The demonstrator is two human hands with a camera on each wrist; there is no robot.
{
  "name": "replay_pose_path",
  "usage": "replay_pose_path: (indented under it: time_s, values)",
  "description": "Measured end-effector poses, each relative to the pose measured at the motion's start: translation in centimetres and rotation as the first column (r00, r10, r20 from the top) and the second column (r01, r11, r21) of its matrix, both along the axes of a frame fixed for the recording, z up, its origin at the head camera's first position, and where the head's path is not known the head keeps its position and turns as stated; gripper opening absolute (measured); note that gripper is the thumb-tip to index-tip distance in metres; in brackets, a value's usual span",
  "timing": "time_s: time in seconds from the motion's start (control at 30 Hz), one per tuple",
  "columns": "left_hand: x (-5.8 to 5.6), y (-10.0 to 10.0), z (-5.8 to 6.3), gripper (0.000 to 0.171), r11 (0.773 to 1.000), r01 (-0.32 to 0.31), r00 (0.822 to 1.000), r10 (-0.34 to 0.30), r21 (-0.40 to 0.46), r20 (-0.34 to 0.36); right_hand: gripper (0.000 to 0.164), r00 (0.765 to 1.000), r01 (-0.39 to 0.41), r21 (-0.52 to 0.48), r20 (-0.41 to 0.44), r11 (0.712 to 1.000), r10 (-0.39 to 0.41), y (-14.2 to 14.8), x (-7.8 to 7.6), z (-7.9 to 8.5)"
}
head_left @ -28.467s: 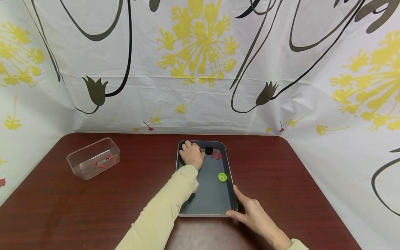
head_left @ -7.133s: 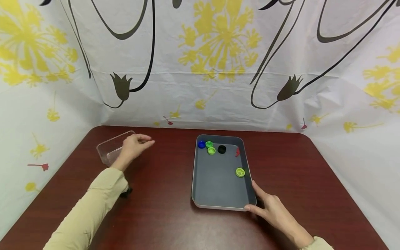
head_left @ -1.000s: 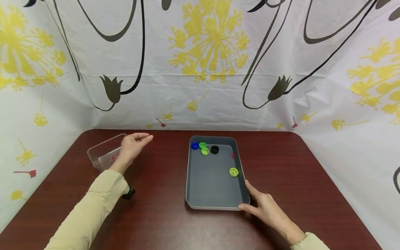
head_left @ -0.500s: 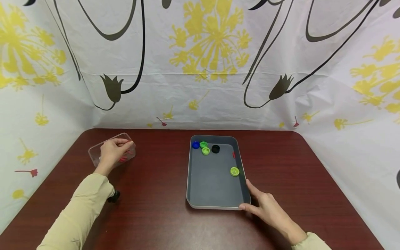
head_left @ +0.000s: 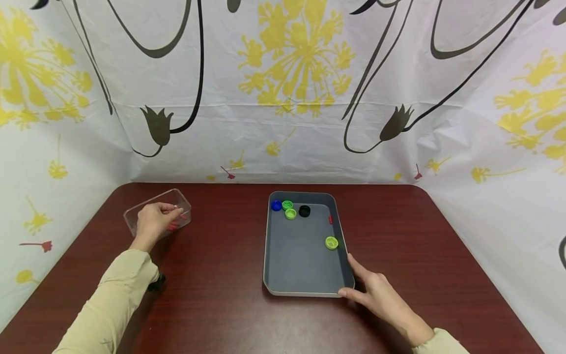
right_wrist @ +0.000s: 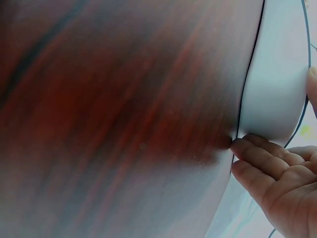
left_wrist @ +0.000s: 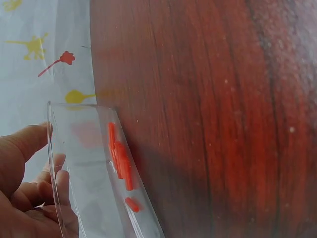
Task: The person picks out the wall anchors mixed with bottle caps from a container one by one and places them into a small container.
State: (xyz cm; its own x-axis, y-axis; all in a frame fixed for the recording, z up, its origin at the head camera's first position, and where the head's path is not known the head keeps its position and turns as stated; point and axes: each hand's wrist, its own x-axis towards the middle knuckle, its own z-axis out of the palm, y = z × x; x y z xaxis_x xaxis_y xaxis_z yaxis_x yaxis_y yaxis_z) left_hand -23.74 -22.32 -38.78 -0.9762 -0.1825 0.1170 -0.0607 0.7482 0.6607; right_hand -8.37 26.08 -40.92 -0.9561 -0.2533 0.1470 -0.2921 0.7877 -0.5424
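Observation:
My left hand (head_left: 152,221) reaches over the clear plastic box (head_left: 152,200) at the table's left. In the left wrist view, its thumb and fingers stand apart at the box wall, and nothing shows between them. Several small red sticks (left_wrist: 124,166) lie along the bottom of the box. My right hand (head_left: 380,300) holds the near right corner of the grey tray (head_left: 305,270), thumb at the front side and fingers along the right side. One small red piece (head_left: 330,220) lies by the tray's right wall.
Inside the tray are a blue bottle cap (head_left: 276,205), a green cap (head_left: 287,205), a lime cap (head_left: 290,214), a black cap (head_left: 304,211) and a yellow-green cap (head_left: 331,243). A patterned white cloth (head_left: 265,167) hangs behind the dark red table (head_left: 212,275).
Over the last second my left hand has moved left and down over the box, its pinch loosened. The tray held several red pieces 28.5 seconds ago; one lies there now. My right hand stays.

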Motion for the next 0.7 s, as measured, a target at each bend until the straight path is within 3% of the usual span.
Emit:
replay_pose_path:
  time_s: [0.3,0.47,0.7]
  values:
    - [-0.4,1.2,0.4,0.041,0.999,-0.018,0.997,0.016,-0.027,-0.072,0.082,1.0,0.001,0.0,0.018,1.0,-0.001,0.0,0.0,0.1]
    - [-1.4,3.9,1.4,0.038,0.998,0.065,0.986,-0.069,-0.025,-0.15,0.082,1.0,-0.001,0.004,0.009,1.0,0.001,0.0,0.0,0.1]
    - [-2.7,9.8,2.5,0.035,0.973,0.23,0.96,-0.222,0.029,-0.17,0.082,1.0,-0.007,-0.004,0.023,1.0,0.007,0.0,0.0,0.1]
